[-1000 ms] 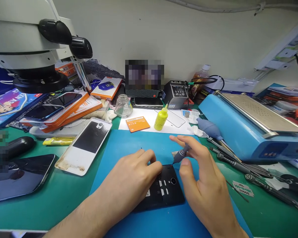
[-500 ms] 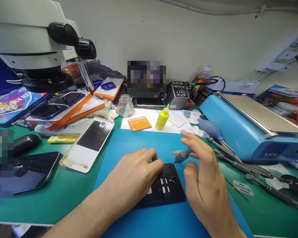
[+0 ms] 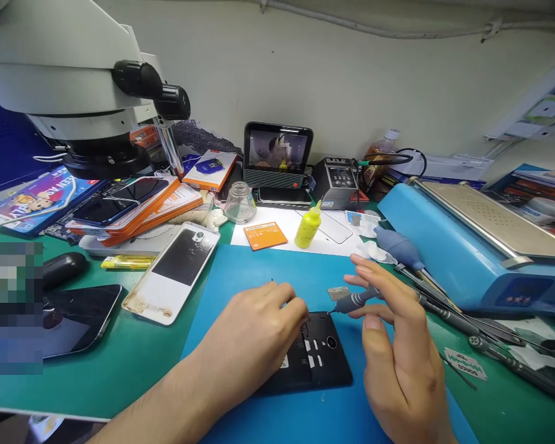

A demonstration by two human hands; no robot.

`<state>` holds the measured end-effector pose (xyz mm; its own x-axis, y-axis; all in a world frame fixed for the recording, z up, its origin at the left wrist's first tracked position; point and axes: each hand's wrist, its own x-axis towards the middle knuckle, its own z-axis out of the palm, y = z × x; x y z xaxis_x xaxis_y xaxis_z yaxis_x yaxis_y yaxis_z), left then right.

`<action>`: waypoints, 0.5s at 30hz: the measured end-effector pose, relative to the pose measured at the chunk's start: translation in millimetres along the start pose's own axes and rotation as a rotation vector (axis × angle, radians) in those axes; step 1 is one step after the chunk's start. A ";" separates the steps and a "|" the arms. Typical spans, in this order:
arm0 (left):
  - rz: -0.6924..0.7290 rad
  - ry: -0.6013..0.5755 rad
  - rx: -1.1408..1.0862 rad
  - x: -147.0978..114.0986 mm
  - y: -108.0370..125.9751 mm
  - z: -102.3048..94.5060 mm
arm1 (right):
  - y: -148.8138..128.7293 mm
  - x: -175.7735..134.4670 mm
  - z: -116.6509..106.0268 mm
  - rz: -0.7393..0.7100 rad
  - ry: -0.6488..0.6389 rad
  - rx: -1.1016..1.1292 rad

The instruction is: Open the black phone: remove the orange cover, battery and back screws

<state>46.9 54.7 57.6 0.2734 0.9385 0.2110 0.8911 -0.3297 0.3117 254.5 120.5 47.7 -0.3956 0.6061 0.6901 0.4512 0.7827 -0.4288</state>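
A black phone (image 3: 337, 364) with its back cover off lies on the blue mat, camera lens toward the right. My left hand (image 3: 263, 324) rests over its left part, fingers curled in and fingertips hidden. A small dark tip shows just beyond its knuckles; what it belongs to I cannot make out. In my right hand (image 3: 400, 345), a grey screwdriver (image 3: 349, 303) leans low between fingers and thumb, its tip at the phone's far right corner. A small flat metallic piece (image 3: 337, 293) lies just behind the screwdriver.
An orange battery (image 3: 265, 235) and yellow dropper bottle (image 3: 308, 227) stand beyond the mat. A white phone back (image 3: 171, 271) lies left, under a microscope (image 3: 106, 92). At right are a blue heating plate (image 3: 448, 246), several tools (image 3: 504, 348) and a razor blade (image 3: 465, 362).
The view has shifted slightly, so everything sits lower and further right. My right hand has moved a little right from the phone, and the screwdriver leans flatter. My left hand keeps its place on the phone.
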 end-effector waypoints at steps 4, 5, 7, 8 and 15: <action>-0.001 0.037 -0.016 0.8 0.3 1.0 | 1.0 0.1 0.9 0.002 0.047 -0.060; 0.000 0.050 -0.021 1.2 0.3 1.6 | 1.1 0.2 1.3 0.006 0.068 -0.088; 0.001 0.078 -0.031 1.7 -0.1 3.0 | 0.8 0.1 1.8 0.029 0.101 -0.119; 0.000 0.094 -0.036 1.9 -0.4 3.9 | 0.4 -0.2 1.9 0.048 0.109 -0.124; -0.014 0.190 -0.067 1.1 -1.8 7.4 | -2.8 -2.9 0.6 0.178 0.154 0.016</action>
<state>48.2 57.1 50.4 0.1819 0.9089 0.3752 0.8666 -0.3285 0.3757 253.9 116.6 46.5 -0.1834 0.7072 0.6828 0.4894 0.6681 -0.5604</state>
